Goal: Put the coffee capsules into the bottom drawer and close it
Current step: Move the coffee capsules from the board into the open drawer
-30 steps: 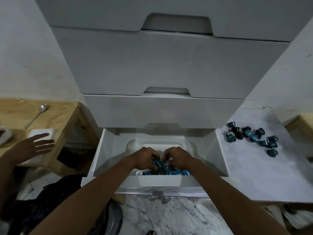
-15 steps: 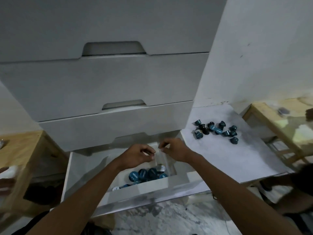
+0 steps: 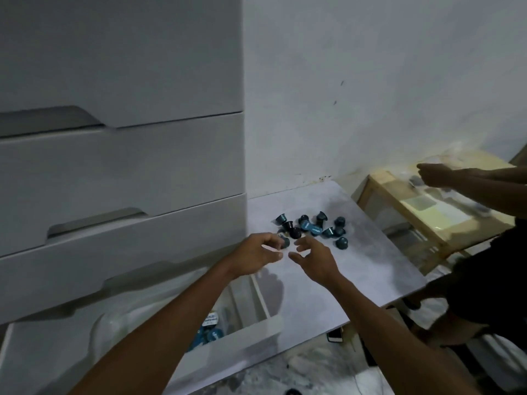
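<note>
Teal capsules (image 3: 313,228) clustered on tabletop; bottom drawer (image 3: 242,336) open (some inside).

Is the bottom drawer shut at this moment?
No, the bottom drawer stands pulled out, with coffee capsules visible inside it.

Coffee capsules (image 3: 310,228) on tabletop (image 3: 356,275), just beyond left hand (image 3: 256,256) and right hand (image 3: 315,262). Bottom drawer (image 3: 256,330) below left wrist, more capsules (image 3: 211,334) inside.

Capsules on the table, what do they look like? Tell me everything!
The capsules are small cups, teal blue and some nearly black, seemingly foil or plastic. About a dozen lie in a loose heap on the pale table, tipped every way, several touching. Both hands reach toward them: the left hand is nearest one, contact unclear; the right hand holds none.
</note>
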